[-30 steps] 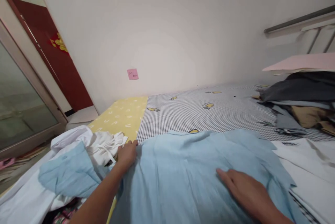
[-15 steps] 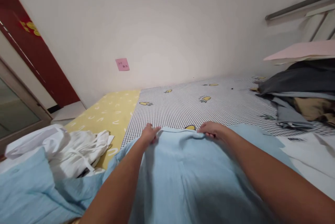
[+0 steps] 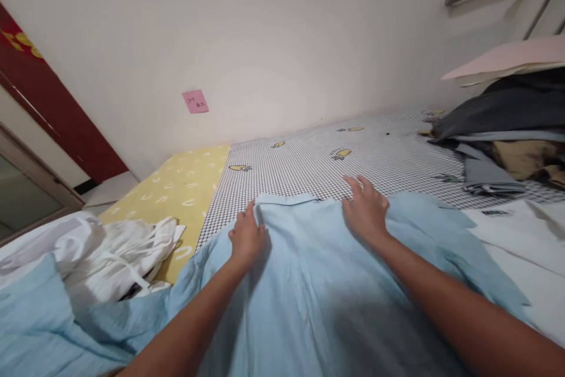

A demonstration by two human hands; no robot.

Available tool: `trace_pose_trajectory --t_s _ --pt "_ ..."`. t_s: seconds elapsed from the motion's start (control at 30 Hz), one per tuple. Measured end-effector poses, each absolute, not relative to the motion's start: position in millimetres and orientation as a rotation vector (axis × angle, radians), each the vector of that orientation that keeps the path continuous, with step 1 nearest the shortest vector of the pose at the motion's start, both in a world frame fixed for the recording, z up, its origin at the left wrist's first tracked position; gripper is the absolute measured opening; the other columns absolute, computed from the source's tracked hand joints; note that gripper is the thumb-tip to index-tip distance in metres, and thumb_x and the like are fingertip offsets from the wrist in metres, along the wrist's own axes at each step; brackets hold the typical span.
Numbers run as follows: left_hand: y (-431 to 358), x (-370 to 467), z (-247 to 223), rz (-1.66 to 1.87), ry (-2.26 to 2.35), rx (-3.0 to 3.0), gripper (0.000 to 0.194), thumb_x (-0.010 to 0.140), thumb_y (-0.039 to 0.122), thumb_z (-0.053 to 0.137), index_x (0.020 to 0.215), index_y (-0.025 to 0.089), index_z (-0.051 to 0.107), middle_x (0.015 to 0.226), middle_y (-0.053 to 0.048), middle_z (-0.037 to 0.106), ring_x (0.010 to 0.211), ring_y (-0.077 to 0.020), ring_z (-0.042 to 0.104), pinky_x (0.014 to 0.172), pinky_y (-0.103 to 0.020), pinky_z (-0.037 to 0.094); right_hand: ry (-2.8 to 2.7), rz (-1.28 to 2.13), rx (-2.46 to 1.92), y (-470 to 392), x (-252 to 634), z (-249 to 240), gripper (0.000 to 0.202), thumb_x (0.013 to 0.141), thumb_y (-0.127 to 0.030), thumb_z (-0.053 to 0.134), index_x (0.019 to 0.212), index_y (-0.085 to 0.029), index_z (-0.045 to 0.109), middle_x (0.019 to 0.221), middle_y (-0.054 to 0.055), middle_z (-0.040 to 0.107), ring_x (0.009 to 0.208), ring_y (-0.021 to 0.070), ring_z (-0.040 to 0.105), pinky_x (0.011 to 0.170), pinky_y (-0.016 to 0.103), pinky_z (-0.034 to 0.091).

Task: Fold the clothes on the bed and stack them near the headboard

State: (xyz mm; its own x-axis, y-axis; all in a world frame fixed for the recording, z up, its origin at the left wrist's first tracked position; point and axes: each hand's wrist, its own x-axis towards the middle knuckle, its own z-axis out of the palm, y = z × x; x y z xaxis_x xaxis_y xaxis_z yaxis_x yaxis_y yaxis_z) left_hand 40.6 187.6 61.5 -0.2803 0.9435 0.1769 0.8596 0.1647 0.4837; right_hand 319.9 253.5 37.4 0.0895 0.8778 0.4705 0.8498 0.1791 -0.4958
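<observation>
A light blue shirt (image 3: 291, 265) lies spread out in front of me, its collar edge farthest from me and one sleeve reaching off to the left. My left hand (image 3: 247, 239) rests at the left end of the collar, its fingers loosely bent and apart, with nothing gripped between them. By the collar's right end is my right hand (image 3: 366, 209), open, with fingers spread over the cloth and the checked sheet's edge. Both forearms cover part of the shirt, and a shadow falls on its lower right.
White clothes (image 3: 119, 259) lie bunched at left on a yellow patterned cloth (image 3: 180, 183). Beneath is a checked sheet (image 3: 300, 159). At right are a white garment (image 3: 525, 242) and a stack of dark folded clothes (image 3: 507, 109). A wall (image 3: 286, 42) stands behind.
Both hands have let go of the collar edge. The right fingers have spread and lifted; my left hand has shifted slightly nearer. The shirt's collar now lies flatter, and the camera view has moved slightly.
</observation>
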Motion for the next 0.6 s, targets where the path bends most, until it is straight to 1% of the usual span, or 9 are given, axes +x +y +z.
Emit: trace_pose_trajectory --t_s 0.07,0.13,0.2,0.27,0.37,0.4,0.47,0.53,0.6 --pt "174.4 35.0 55.1 0.605 2.298 2.084 0.063 0.094 0.022 0.047 0.154 0.032 0.029 0.153 -0.015 0.043 0.142 -0.0333 0.040 0.117 -0.068 0.019 -2.070 -0.037 -1.549 248.0 329.6 25.3 0.053 0.097 -0.033 0.044 0.150 -0.035 0.040 0.161 0.006 0.036 0.149 0.0323 0.025 0.119 0.062 0.012" --pt "168.0 23.0 48.8 0.286 2.260 2.257 0.053 0.099 0.035 0.042 0.152 0.038 0.035 0.161 -0.009 0.038 0.150 -0.0341 0.028 0.118 -0.072 0.010 -2.257 0.057 -1.695 251.9 339.8 15.4 0.052 0.098 -0.046 0.041 0.150 -0.039 0.042 0.161 0.004 0.038 0.150 0.0360 0.023 0.118 0.065 0.013" --pt "170.2 8.9 45.0 0.015 2.236 2.157 0.054 0.100 0.048 0.035 0.153 0.037 0.033 0.166 -0.005 0.028 0.154 -0.0361 0.016 0.116 -0.077 0.008 -2.181 0.153 -1.989 258.8 344.2 11.7 0.054 0.099 -0.053 0.036 0.150 -0.037 0.043 0.162 0.006 0.036 0.149 0.0405 0.024 0.116 0.068 0.017" --pt "177.5 -1.3 45.0 -0.089 2.227 2.044 0.060 0.100 0.054 0.027 0.156 0.034 0.026 0.168 -0.004 0.019 0.155 -0.0357 0.011 0.115 -0.078 0.011 -2.058 0.125 -2.150 258.2 339.4 15.3 0.055 0.099 -0.051 0.034 0.150 -0.033 0.045 0.164 0.011 0.032 0.148 0.0437 0.026 0.114 0.070 0.019" --pt "180.5 -2.4 49.2 -0.087 2.238 2.027 0.062 0.100 0.056 0.026 0.157 0.032 0.024 0.169 -0.006 0.015 0.155 -0.0353 0.009 0.115 -0.077 0.015 -2.065 -0.119 -2.013 228.3 323.1 25.6 0.055 0.099 -0.041 0.037 0.152 -0.030 0.042 0.168 0.013 0.020 0.151 0.0451 0.018 0.115 0.072 0.014" --pt "175.4 0.3 50.0 -0.071 2.270 2.025 0.062 0.100 0.054 0.029 0.157 0.030 0.024 0.169 -0.008 0.012 0.155 -0.0358 0.009 0.115 -0.076 0.014 -2.146 -0.155 -1.879 212.0 318.9 27.2 0.055 0.099 -0.041 0.037 0.153 -0.032 0.040 0.169 0.010 0.016 0.152 0.0436 0.015 0.116 0.071 0.013" --pt "153.0 6.0 48.2 -0.015 2.312 2.130 0.059 0.100 0.045 0.036 0.157 0.031 0.026 0.169 -0.010 0.010 0.155 -0.0361 0.008 0.117 -0.075 0.012 -2.430 -0.039 -1.549 177.9 315.5 24.9 0.054 0.100 -0.048 0.035 0.154 -0.040 0.036 0.169 0.003 0.018 0.153 0.0384 0.015 0.119 0.067 0.014" --pt "116.3 6.7 40.5 0.028 2.168 2.380 0.054 0.100 0.035 0.040 0.154 0.037 0.031 0.168 -0.006 0.019 0.155 -0.0327 0.014 0.119 -0.070 0.015 -2.675 0.202 -1.290 151.9 318.1 17.2 0.052 0.101 -0.055 0.033 0.152 -0.047 0.036 0.167 -0.002 0.025 0.153 0.0337 0.019 0.120 0.065 0.018" --pt "71.9 -0.5 29.0 0.070 1.919 2.598 0.051 0.102 0.032 0.038 0.151 0.043 0.035 0.164 0.000 0.033 0.152 -0.0258 0.027 0.122 -0.059 0.023 -2.762 0.341 -1.226 139.8 323.1 10.6 0.051 0.100 -0.056 0.033 0.151 -0.048 0.036 0.165 -0.003 0.029 0.153 0.0309 0.020 0.120 0.063 0.017"
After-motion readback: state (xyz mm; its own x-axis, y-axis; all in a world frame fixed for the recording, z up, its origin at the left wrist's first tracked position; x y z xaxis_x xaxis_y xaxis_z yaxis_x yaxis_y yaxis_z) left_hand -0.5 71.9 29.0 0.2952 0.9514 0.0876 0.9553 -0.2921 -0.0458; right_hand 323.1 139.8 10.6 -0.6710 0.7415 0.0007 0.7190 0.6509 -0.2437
